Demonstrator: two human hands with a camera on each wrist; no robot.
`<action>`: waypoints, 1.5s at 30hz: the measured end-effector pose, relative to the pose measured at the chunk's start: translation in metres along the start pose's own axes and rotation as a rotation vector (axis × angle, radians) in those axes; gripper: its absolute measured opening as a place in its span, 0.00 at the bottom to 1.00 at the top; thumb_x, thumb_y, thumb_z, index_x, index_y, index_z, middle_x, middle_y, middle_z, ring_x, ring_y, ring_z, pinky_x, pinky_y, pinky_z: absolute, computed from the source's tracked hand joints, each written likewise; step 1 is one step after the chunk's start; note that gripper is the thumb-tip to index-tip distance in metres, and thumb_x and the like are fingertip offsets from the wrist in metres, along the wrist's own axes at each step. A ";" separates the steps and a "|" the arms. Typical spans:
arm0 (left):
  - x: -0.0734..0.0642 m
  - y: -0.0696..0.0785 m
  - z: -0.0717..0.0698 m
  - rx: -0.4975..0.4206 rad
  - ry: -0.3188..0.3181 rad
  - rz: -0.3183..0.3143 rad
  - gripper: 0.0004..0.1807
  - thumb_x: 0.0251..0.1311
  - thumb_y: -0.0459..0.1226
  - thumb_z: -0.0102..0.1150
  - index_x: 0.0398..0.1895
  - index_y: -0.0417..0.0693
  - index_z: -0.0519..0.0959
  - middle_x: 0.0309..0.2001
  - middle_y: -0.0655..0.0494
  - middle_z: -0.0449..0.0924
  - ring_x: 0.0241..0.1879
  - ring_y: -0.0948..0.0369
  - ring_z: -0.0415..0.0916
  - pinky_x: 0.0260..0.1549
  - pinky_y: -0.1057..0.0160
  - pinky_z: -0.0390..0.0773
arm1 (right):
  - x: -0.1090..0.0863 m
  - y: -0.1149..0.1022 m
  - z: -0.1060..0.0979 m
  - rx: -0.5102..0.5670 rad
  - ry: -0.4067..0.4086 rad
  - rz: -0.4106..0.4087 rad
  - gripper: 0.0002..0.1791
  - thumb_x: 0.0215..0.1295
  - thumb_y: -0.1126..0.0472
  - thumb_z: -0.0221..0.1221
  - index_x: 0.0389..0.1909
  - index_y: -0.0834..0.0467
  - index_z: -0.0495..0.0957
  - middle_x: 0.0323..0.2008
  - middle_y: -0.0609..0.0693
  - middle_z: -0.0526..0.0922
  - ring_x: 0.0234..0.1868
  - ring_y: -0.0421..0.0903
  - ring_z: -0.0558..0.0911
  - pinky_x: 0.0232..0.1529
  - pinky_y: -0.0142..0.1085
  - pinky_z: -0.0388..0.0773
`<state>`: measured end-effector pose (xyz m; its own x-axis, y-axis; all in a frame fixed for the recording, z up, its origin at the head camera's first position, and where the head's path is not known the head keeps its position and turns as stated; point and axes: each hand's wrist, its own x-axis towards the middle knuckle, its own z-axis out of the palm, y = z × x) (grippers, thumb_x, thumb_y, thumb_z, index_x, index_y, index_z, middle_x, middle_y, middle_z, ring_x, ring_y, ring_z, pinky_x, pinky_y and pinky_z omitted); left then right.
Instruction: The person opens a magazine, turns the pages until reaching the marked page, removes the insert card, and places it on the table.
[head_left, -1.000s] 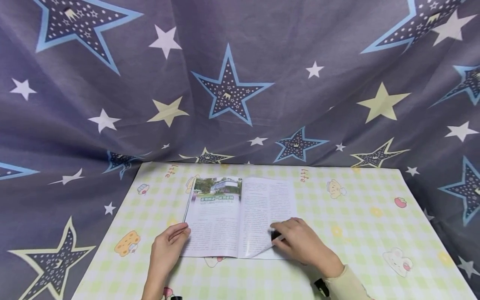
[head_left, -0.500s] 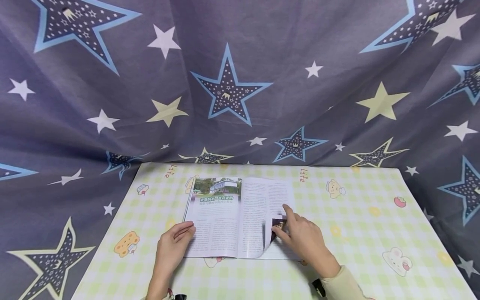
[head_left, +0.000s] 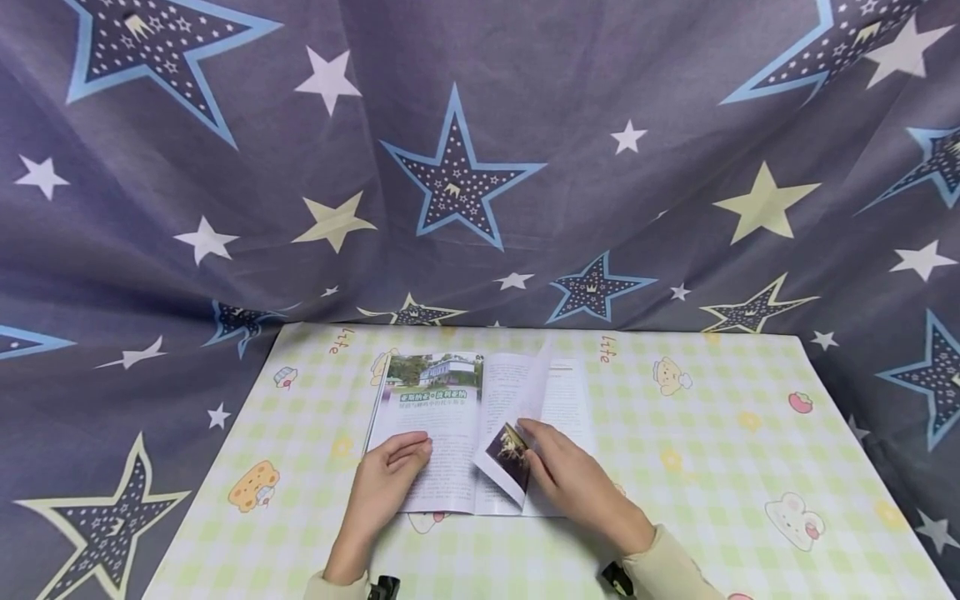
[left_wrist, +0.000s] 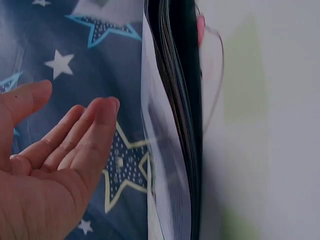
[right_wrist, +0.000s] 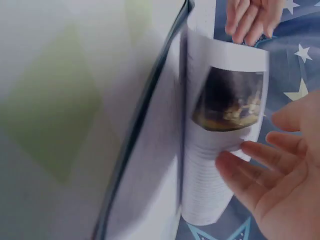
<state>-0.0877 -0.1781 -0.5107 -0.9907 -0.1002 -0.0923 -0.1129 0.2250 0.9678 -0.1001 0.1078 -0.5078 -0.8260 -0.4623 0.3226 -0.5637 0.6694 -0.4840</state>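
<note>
A magazine (head_left: 442,467) lies spread on the table, its left page showing a house photo above columns of text. One right-hand leaf (head_left: 538,383) stands up in mid-turn, curling left; a dark picture is printed on its underside. My right hand (head_left: 581,483) pushes this leaf with extended fingers; in the right wrist view the fingertips (right_wrist: 227,162) touch the printed side while the thumb stays apart. My left hand (head_left: 386,483) hovers over the lower left page with relaxed fingers, holding nothing. In the left wrist view the left hand (left_wrist: 65,160) is beside the magazine's page edges (left_wrist: 175,100).
A green-and-white checked tablecloth (head_left: 712,467) with cartoon animals covers the table. Behind it and at both sides hangs a dark curtain (head_left: 480,275) with a star pattern. Black straps (head_left: 617,577) sit at the wrists by the pale sleeves.
The right-hand leaf has lifted from its lower corner and swung left, with my right hand moving left along with it. My left hand has shifted right over the left page.
</note>
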 end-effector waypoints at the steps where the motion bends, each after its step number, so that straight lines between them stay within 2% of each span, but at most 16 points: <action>1: 0.000 0.001 0.003 -0.016 -0.016 0.006 0.20 0.65 0.40 0.67 0.53 0.36 0.82 0.46 0.48 0.86 0.47 0.56 0.84 0.46 0.70 0.80 | 0.000 -0.001 0.001 0.031 -0.008 -0.008 0.24 0.74 0.63 0.55 0.69 0.61 0.67 0.65 0.56 0.74 0.66 0.50 0.73 0.65 0.44 0.71; 5: 0.000 0.003 0.017 -0.081 -0.086 0.007 0.20 0.63 0.40 0.68 0.54 0.36 0.82 0.42 0.48 0.87 0.41 0.55 0.86 0.42 0.65 0.84 | 0.001 -0.003 0.008 0.102 -0.029 -0.054 0.25 0.75 0.64 0.54 0.70 0.63 0.66 0.69 0.57 0.70 0.70 0.52 0.69 0.69 0.45 0.64; 9: 0.000 0.004 0.027 -0.145 -0.161 0.009 0.20 0.63 0.35 0.68 0.54 0.32 0.80 0.38 0.44 0.87 0.32 0.52 0.86 0.35 0.61 0.86 | 0.002 -0.006 0.012 0.118 -0.035 -0.087 0.25 0.75 0.64 0.53 0.70 0.62 0.66 0.69 0.57 0.70 0.70 0.50 0.68 0.69 0.46 0.65; 12: -0.001 0.004 0.032 -0.104 -0.178 0.022 0.18 0.62 0.33 0.67 0.53 0.33 0.80 0.36 0.45 0.87 0.27 0.54 0.85 0.28 0.60 0.86 | 0.002 -0.008 0.012 0.123 -0.038 -0.086 0.25 0.75 0.63 0.53 0.71 0.62 0.66 0.69 0.56 0.70 0.70 0.49 0.68 0.69 0.45 0.65; 15: -0.003 0.003 0.033 -0.050 -0.168 0.022 0.17 0.61 0.34 0.68 0.52 0.36 0.82 0.35 0.48 0.87 0.24 0.55 0.84 0.22 0.59 0.85 | 0.002 -0.009 0.011 0.127 -0.045 -0.072 0.26 0.75 0.63 0.53 0.71 0.62 0.65 0.69 0.56 0.69 0.70 0.49 0.67 0.69 0.45 0.65; 21: -0.003 -0.002 0.022 -0.046 -0.093 -0.019 0.14 0.60 0.32 0.68 0.48 0.36 0.84 0.36 0.47 0.88 0.26 0.55 0.86 0.28 0.61 0.86 | -0.001 -0.009 0.011 0.085 -0.060 -0.034 0.28 0.73 0.60 0.57 0.71 0.62 0.65 0.69 0.56 0.70 0.70 0.50 0.68 0.69 0.45 0.65; 28: -0.005 -0.011 -0.011 -0.067 0.046 -0.099 0.13 0.59 0.28 0.67 0.48 0.34 0.84 0.35 0.45 0.87 0.29 0.53 0.86 0.33 0.62 0.86 | -0.002 -0.006 0.014 0.066 -0.141 0.056 0.41 0.68 0.51 0.64 0.76 0.60 0.57 0.70 0.57 0.67 0.71 0.51 0.67 0.70 0.45 0.64; 33: -0.011 -0.016 -0.041 0.001 0.140 -0.141 0.14 0.61 0.30 0.67 0.50 0.36 0.83 0.37 0.46 0.87 0.30 0.55 0.87 0.34 0.64 0.86 | -0.001 -0.005 0.019 -0.036 -0.246 -0.013 0.48 0.60 0.44 0.69 0.74 0.61 0.59 0.72 0.60 0.64 0.72 0.58 0.64 0.70 0.50 0.62; 37: -0.016 -0.019 -0.056 0.055 0.199 -0.160 0.14 0.62 0.32 0.66 0.51 0.39 0.83 0.37 0.48 0.88 0.31 0.58 0.87 0.33 0.65 0.85 | -0.001 -0.006 0.022 -0.120 -0.332 -0.080 0.51 0.55 0.38 0.70 0.73 0.58 0.62 0.72 0.60 0.63 0.72 0.61 0.63 0.70 0.53 0.63; 40: -0.018 -0.022 -0.062 0.105 0.245 -0.149 0.15 0.63 0.34 0.67 0.52 0.41 0.83 0.39 0.48 0.88 0.34 0.60 0.87 0.34 0.69 0.84 | 0.000 -0.008 0.025 -0.149 -0.364 -0.104 0.51 0.54 0.36 0.71 0.73 0.57 0.63 0.72 0.61 0.63 0.72 0.63 0.62 0.69 0.54 0.63; 45: -0.016 -0.024 -0.061 0.169 0.320 -0.112 0.17 0.64 0.37 0.66 0.54 0.40 0.82 0.46 0.46 0.86 0.42 0.63 0.85 0.37 0.78 0.79 | 0.002 -0.010 0.027 -0.179 -0.382 -0.107 0.49 0.55 0.37 0.70 0.72 0.56 0.64 0.72 0.60 0.64 0.71 0.62 0.63 0.68 0.55 0.65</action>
<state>-0.0645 -0.2413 -0.5176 -0.9006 -0.4248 -0.0920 -0.2569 0.3497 0.9010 -0.0965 0.0845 -0.5245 -0.7194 -0.6942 0.0229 -0.6663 0.6805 -0.3049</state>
